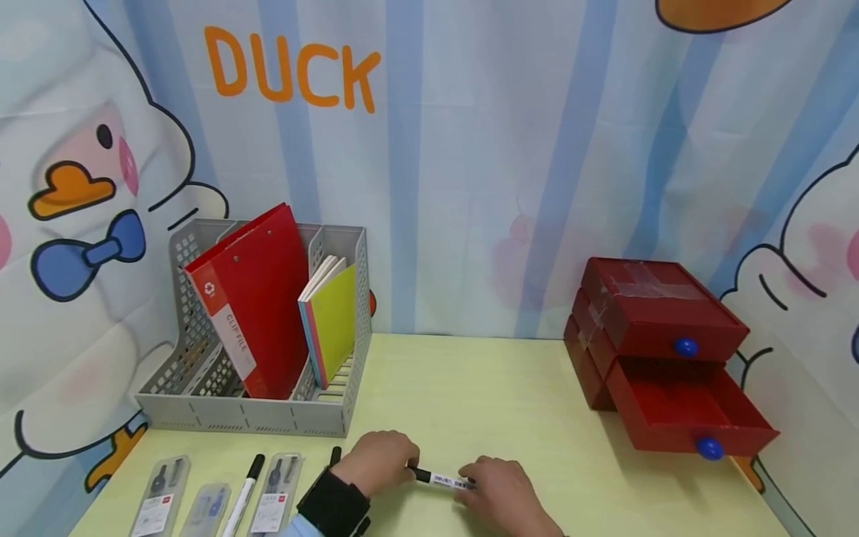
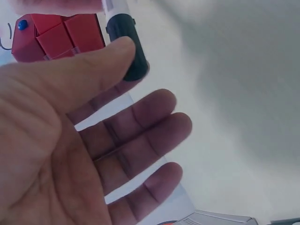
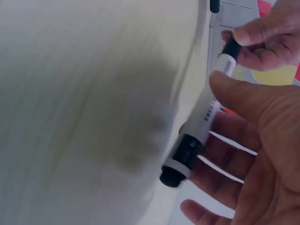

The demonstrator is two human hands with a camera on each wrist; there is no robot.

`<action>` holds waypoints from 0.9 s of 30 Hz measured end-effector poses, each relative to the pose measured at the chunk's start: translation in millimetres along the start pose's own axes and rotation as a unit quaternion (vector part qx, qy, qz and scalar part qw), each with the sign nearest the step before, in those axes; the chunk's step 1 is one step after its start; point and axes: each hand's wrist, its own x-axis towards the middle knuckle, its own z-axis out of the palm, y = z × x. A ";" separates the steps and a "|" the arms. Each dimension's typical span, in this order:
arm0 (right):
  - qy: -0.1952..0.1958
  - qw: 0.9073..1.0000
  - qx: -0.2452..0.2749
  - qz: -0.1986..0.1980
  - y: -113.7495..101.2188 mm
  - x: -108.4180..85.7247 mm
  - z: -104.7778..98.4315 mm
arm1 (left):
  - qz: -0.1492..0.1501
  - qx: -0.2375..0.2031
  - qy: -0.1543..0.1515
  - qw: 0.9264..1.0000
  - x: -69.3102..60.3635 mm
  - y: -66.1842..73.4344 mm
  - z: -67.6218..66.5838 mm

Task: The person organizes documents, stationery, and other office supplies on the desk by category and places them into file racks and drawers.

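A white marker pen (image 1: pixel 443 480) with a black cap is held between both hands above the table. My left hand (image 1: pixel 379 461) pinches the black cap (image 2: pixel 129 58) between thumb and index finger, its other fingers spread apart. The white barrel (image 3: pixel 206 110) lies between the thumb and fingers of my right hand (image 1: pixel 505 492), its black tail end sticking out past them. In the right wrist view the cap sits on the barrel. Left of the left hand lies another white marker (image 1: pixel 243 496) with a black cap. A dark tip (image 1: pixel 335 456) shows behind the left wrist, mostly hidden.
Clear plastic cases (image 1: pixel 159 496) lie at the front left. Behind them stands a grey file rack (image 1: pixel 244 418) with a red clip file (image 1: pixel 268 321) and colored notebooks (image 1: pixel 335 313). At right is a red drawer box (image 1: pixel 664 298), one lower drawer (image 1: pixel 691 432) pulled out.
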 end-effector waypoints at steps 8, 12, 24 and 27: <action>0.042 0.999 0.001 -0.022 2.0 -2.3 -0.4 | 0.022 -0.001 0.043 0.999 0.0 -1.0 -3.2; 0.041 0.999 -0.022 0.004 4.5 -3.1 -7.4 | 0.014 0.005 0.058 0.998 -0.2 0.1 -5.6; 0.044 0.993 -0.055 0.098 12.5 -7.4 -18.3 | -0.112 0.073 0.032 0.991 2.0 -2.0 -2.5; 0.038 0.991 -0.049 0.121 14.6 -8.2 -23.0 | -0.144 0.078 0.030 0.986 2.3 -1.8 -2.3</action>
